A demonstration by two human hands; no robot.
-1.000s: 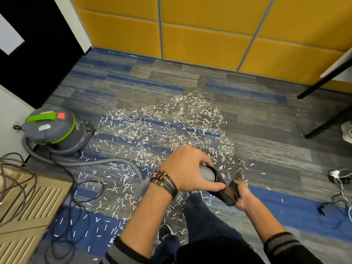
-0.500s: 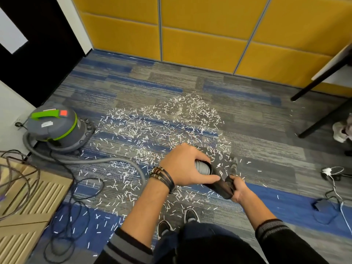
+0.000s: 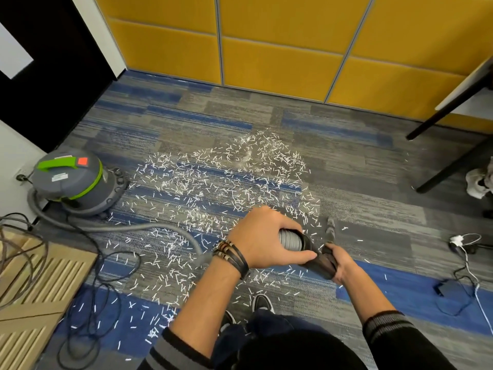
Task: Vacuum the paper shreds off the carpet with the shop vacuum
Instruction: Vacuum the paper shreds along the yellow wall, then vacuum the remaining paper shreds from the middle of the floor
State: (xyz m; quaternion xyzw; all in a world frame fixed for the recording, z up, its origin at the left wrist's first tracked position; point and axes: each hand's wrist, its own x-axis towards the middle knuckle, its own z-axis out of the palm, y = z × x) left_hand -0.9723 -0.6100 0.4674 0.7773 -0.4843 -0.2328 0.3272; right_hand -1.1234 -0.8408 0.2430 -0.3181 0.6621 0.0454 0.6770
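As two hands (image 3: 262,237) (image 3: 340,263) grip one hose (image 3: 289,240), one vacuum (image 3: 72,182) stands.

The carpet (image 3: 346,198) lies open in the middle up to the far wall (image 3: 266,49). Vacuum (image 3: 72,180) and cables (image 3: 93,303) crowd its left edge; table legs (image 3: 453,166) block the right.

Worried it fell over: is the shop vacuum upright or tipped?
Upright: the shop vacuum stands on its base on the carpet, green handle on top.

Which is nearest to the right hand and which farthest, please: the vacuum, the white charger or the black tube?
1. Black tube: in the right hand's grip.
2. White charger: off to the right.
3. Vacuum: far left.
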